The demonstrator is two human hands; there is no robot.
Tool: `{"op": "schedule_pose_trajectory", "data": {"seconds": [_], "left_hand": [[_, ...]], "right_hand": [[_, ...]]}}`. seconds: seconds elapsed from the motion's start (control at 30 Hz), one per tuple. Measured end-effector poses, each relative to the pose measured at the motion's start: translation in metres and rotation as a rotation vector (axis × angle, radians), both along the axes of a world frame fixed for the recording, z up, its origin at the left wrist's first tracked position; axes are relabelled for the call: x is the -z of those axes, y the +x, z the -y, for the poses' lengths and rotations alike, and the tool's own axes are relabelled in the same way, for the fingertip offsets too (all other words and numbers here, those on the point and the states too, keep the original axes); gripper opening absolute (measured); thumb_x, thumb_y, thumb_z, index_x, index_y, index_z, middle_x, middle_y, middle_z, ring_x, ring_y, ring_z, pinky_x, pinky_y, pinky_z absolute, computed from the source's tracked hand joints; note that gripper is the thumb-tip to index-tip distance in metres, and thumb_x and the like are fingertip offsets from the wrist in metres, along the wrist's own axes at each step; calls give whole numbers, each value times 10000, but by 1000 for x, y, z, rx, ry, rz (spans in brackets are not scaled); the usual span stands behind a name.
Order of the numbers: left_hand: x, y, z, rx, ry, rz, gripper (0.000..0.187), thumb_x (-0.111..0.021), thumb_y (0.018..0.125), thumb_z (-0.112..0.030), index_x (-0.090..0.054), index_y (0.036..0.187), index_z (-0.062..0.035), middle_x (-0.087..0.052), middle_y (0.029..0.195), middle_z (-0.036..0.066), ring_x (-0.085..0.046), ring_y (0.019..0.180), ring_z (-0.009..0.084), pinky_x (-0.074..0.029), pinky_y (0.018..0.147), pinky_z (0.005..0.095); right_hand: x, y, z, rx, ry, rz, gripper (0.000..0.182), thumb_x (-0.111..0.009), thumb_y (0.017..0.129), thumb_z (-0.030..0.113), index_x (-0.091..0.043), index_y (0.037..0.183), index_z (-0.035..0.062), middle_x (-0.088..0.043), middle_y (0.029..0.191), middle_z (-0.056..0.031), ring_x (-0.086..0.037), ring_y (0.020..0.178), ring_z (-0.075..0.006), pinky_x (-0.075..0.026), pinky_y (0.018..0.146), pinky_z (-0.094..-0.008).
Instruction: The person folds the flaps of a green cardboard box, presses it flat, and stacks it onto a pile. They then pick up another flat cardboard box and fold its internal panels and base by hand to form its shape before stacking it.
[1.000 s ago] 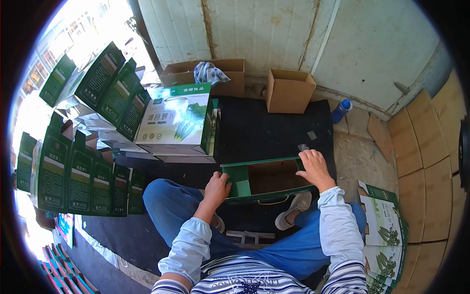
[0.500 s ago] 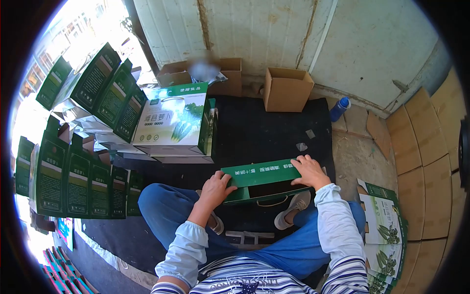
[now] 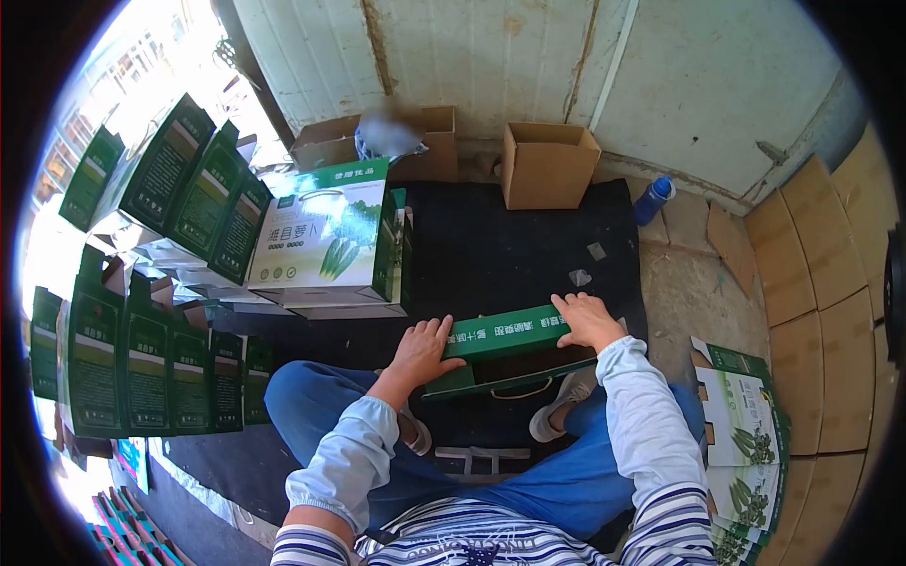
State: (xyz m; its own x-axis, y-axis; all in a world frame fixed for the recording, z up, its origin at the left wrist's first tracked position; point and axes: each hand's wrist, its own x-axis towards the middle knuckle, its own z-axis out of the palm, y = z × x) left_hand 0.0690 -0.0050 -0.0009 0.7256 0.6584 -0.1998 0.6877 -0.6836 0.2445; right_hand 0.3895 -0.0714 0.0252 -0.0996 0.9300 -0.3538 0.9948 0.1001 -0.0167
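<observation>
A green carton (image 3: 500, 335) with white lettering lies between my lower legs, its opening toward me and a pale cord handle (image 3: 522, 389) along the near edge. My left hand (image 3: 422, 355) grips the left end of its lettered flap, fingers over the top and thumb on the near side. At the right end, my right hand (image 3: 587, 323) holds the same flap, fingers on top and thumb in front. Inside, the carton looks dark and I cannot see its contents. A grey frame-like metal piece (image 3: 482, 458) lies on the floor below it.
Closed white-and-green cartons (image 3: 321, 236) are stacked ahead left, beside standing unfolded green cartons (image 3: 151, 368). Flat printed cartons (image 3: 741, 429) lie right. A brown box (image 3: 547, 168) and a blue bottle (image 3: 653, 200) stand near the wall. Brown boxes (image 3: 821, 311) line the right.
The lettered flap has folded down more, its face tilting toward me. My left hand has shifted slightly right and up along it, while my right hand stays at its end. The view has tilted slightly.
</observation>
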Motion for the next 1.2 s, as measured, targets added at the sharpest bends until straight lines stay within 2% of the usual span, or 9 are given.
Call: {"op": "schedule_pose_trajectory", "data": {"seconds": [0.2,0.4,0.7,0.9,1.0,1.07,1.1,1.13,1.2], "left_hand": [[20,6,4,27,235,-68,879,-657,756,-527,-356,1359,37,-505,1102,150,-505,1001,290,-428,823,394],[24,10,9,-5,306,-53,832,-705,710,-476,-399,1282,45,-491,1074,135,-491,973,271,-406,780,380],[23,11,9,30,290,72,867,-699,717,-446,-341,1354,22,-407,1350,193,-430,1178,329,-341,961,498],[31,16,9,39,230,90,874,-685,747,-426,-277,1431,-64,-374,1389,195,-404,1213,339,-293,1006,516],[32,16,7,40,225,105,859,-681,761,-408,-272,1431,-59,-377,1384,192,-404,1213,340,-289,1008,517],[33,17,8,32,220,99,862,-685,761,-404,-268,1434,-62,-381,1380,191,-404,1213,340,-287,1008,516],[33,17,8,26,221,96,864,-687,760,-402,-267,1435,-63,-382,1377,191,-404,1213,340,-287,1008,515],[34,17,8,25,226,105,867,-689,759,-402,-264,1436,-64,-382,1378,190,-404,1213,339,-287,1007,516],[35,16,7,30,239,122,873,-692,757,-402,-260,1438,-66,-381,1378,189,-404,1214,338,-287,1007,518]], "right_hand": [[15,1,-4,-119,112,46,678,-849,590,327,-504,1073,0,-604,998,-157,-619,948,-295,-518,793,-386],[20,-6,2,-36,95,32,691,-839,590,243,-467,1108,-24,-547,986,-175,-643,834,-322,-544,699,-385],[31,-7,9,-75,178,41,685,-829,603,188,-435,1113,-43,-519,1069,-211,-668,773,-307,-570,647,-340],[20,-4,8,-8,118,-99,639,-795,648,200,-434,1135,-1,-516,1097,-189,-634,897,-355,-544,739,-397],[-16,4,11,44,351,-252,490,-718,738,234,-477,1123,50,-532,1098,-169,-610,928,-371,-516,778,-434],[-28,28,15,293,500,-172,314,-627,815,258,-546,1050,67,-570,1033,-167,-609,901,-373,-506,751,-452],[-38,42,23,391,441,-106,250,-596,832,260,-586,960,45,-600,937,-182,-607,874,-377,-501,735,-457],[-40,57,32,492,242,-25,271,-565,875,296,-589,939,34,-623,877,-163,-642,832,-312,-510,707,-416],[-45,71,40,838,-302,-448,333,-541,910,349,-598,972,27,-634,866,-143,-658,794,-220,-512,697,-351]]}}
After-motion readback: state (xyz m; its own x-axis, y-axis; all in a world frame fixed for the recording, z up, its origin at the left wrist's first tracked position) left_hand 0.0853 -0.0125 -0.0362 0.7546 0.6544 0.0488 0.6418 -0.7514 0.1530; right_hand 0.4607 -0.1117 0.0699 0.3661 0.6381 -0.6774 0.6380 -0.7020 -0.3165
